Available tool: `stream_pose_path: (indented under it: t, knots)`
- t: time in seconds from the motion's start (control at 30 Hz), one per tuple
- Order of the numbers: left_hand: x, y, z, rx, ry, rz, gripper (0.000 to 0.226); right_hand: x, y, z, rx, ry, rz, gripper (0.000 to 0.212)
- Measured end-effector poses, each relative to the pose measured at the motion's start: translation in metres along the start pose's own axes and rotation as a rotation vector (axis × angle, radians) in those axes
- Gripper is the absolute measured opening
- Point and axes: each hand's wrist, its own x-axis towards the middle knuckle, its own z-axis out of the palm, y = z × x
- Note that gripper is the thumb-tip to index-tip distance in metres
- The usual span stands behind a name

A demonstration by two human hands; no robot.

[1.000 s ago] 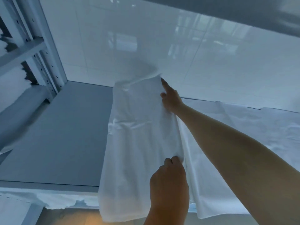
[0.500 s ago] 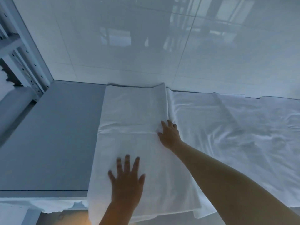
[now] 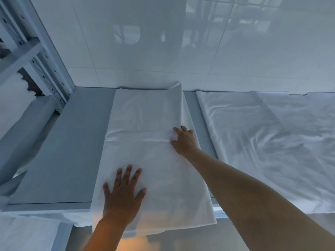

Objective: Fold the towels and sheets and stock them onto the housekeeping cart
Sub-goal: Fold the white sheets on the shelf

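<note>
Grey bench (image 3: 59, 151) is carrying my folded sheet (image 3: 145, 124), its near end overhanging the edge, left grip (image 3: 123, 194) pressing flat with fingers spread, right grip (image 3: 184, 140) bunching cloth, so I'm risking it sliding off

Two white sheets lie on one grey counter (image 3: 59, 160): one folded sheet (image 3: 145, 124), one spread sheet (image 3: 272, 142). Two hands; one metal shelving rack (image 3: 41, 57).
</note>
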Motion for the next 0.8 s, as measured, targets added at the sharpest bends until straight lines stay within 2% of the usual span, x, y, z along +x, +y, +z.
stream_pose_path:
  t: [0.17, 0.27, 0.5, 0.8]
  knots:
    - [-0.001, -0.057, -0.016, 0.018, -0.019, -0.002, 0.066, -0.006, -0.036, 0.015, 0.103, -0.013, -0.011, 0.065]
    - [-0.003, -0.060, -0.023, 0.032, -0.034, -0.067, 0.066, -0.008, -0.048, 0.020, 0.174, -0.018, -0.015, 0.069]
    - [-0.029, 0.038, -0.008, -0.015, -0.029, -0.014, 0.069, -0.011, -0.041, 0.024, 0.209, -0.020, -0.022, 0.073]
    - [-0.048, 0.150, 0.004, -0.041, -0.106, -0.097, 0.084, -0.010, -0.005, 0.012, 0.354, -0.067, -0.012, 0.062]
